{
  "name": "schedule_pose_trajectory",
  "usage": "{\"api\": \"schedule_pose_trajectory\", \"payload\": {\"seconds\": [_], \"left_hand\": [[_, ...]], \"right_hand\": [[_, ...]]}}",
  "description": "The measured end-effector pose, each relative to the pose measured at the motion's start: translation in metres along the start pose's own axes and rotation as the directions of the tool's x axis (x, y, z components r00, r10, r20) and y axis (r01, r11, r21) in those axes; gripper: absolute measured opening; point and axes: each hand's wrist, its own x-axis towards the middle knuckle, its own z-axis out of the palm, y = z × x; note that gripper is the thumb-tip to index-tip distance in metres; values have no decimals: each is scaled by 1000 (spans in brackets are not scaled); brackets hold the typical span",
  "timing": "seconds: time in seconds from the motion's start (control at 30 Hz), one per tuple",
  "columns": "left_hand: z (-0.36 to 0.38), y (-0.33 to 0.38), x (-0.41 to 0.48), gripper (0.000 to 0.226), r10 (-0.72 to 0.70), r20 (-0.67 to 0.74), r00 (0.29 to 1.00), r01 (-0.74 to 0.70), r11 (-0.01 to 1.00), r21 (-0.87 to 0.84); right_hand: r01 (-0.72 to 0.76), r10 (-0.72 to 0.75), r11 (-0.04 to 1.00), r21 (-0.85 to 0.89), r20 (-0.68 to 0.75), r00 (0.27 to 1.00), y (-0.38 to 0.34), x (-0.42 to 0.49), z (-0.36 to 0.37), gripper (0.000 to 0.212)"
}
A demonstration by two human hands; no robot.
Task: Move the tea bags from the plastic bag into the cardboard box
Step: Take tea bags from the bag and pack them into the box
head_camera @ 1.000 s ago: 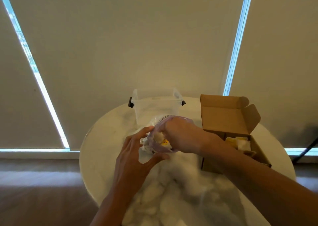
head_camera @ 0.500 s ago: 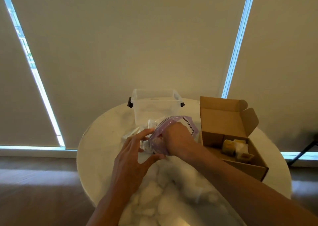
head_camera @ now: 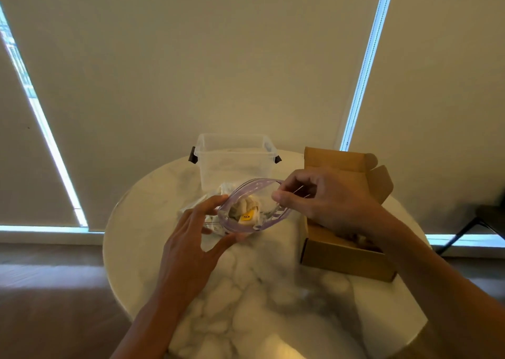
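Your left grip [head_camera: 191, 244] cups the plastic bag [head_camera: 262, 194] by its near-left side, thumb under the rim. Your right grip [head_camera: 328, 200] pinches the rim's right edge, mouth held wide. Tea bags [head_camera: 243, 211] sit inside, over the bench [head_camera: 273, 290], just left of the open cardboard box [head_camera: 341, 257].

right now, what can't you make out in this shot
Head view only:
- Contents of the cardboard box: covered by the right hand and wrist.
- Number of tea bags in the plastic bag: bunched, blurred through plastic.
- What the right fingers pinch: too thin to tell.
- Near edge of the table: cut off by the bottom frame.
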Motion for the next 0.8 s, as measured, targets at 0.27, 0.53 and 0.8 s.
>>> {"api": "schedule_pose_trajectory", "payload": {"seconds": [0.27, 0.53, 0.8], "left_hand": [[2, -1, 0, 70, -6, -1, 1000, 6, 1000, -15], [3, 0, -1, 73, -35, -8, 999, 35, 999, -10], [6, 0, -1, 75, -60, -8, 998, 60, 998, -22]], "right_hand": [[-7, 8, 1000, 9, -133, 991, 18, -22, -48, 18], [-86, 82, 984, -158, -33, 996, 63, -22, -72, 24], [-137, 207, 927, -350, 172, 963, 102, -19, -62, 19]]}}
